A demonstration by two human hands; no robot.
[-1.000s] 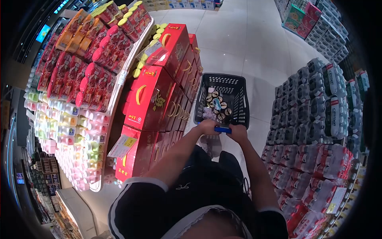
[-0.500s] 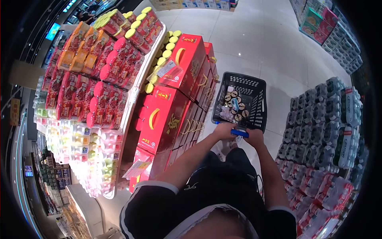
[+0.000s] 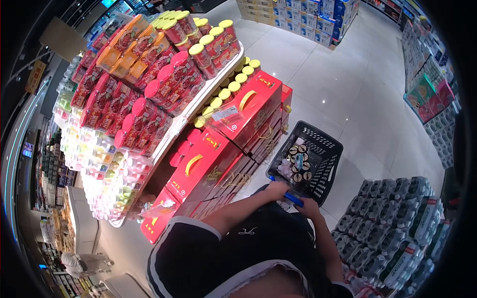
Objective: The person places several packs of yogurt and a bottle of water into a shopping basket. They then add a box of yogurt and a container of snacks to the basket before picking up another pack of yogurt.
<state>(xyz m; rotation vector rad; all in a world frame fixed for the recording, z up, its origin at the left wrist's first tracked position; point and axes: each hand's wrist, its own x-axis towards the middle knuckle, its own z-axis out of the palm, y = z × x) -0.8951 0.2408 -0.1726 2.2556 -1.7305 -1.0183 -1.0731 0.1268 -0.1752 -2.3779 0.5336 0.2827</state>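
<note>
My left hand (image 3: 277, 190) is wrapped round one end of the blue handle (image 3: 293, 199) of a black shopping basket. At the other end my right hand (image 3: 311, 208) is also closed round the handle. The rolling shopping basket (image 3: 325, 140) with slotted sides stands in front of my legs. Inside it lie several round cans with pale lids (image 3: 298, 177) and a pinkish, crinkled package (image 3: 284, 168). A small blue-and-white item (image 3: 299, 160) rests among the cans. Its wheels are hidden.
To my left, red gift boxes (image 3: 196, 169) stand beneath a shelf (image 3: 171, 144) stacked with red tubs (image 3: 149, 89). Shrink-wrapped bottle packs (image 3: 387, 218) are piled on my right. Ahead are blue-and-white cartons (image 3: 308, 20) beyond the tiled floor (image 3: 353, 79). A person (image 3: 84, 263) is at far left.
The view has turned and moved forward along the aisle. More blue cartons show ahead, and the basket appears tilted and lower in view. Both hands keep hold of the handle.
</note>
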